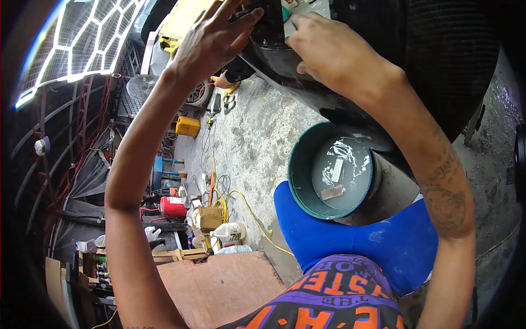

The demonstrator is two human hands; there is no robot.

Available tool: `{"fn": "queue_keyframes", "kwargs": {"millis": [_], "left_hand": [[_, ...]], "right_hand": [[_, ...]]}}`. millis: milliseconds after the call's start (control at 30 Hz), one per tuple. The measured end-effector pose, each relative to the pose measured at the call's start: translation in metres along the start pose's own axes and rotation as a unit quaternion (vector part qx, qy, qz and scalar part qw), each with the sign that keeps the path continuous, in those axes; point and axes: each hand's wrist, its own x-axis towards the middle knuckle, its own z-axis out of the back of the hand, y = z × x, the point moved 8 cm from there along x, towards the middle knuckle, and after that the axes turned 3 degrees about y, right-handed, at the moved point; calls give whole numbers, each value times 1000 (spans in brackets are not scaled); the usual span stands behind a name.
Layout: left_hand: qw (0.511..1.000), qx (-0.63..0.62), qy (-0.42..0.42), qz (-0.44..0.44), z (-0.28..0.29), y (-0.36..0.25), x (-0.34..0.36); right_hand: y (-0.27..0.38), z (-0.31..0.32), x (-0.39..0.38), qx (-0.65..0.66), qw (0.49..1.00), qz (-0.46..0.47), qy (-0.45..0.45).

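A large glossy black panel with curved edges fills the upper right, with a ribbed or woven dark texture on its right part. At its upper left edge is my left hand, fingers apart and empty as far as shows. On top of the panel lies my right hand, fingers bent together beside a squared notch in the panel; what they hold, if anything, is hidden. Below it, between my knees, stands a dark green bucket of cloudy water. A pale strip and a brownish flat block lie in the water.
Yellow cable snakes over the concrete floor on the left. Nearby are a yellow jerrycan, a red tank, a white jug and a wooden board. Another person's limb shows past the panel.
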Motion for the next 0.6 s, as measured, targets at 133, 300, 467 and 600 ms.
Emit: {"fn": "queue_keyframes", "kwargs": {"millis": [133,300,467,600], "left_hand": [[998,-52,-30,-8,0,-5,4],[997,-75,6,17,11,-15,6],[993,14,110,35,2,-28,13],[978,16,192,76,-12,-23,21]], "right_hand": [[-2,-7,-14,-34,998,-45,35],[1,5,-23,-80,996,-40,-31],[3,7,-22,-77,995,-44,-49],[3,5,-20,-115,992,-39,-31]]}}
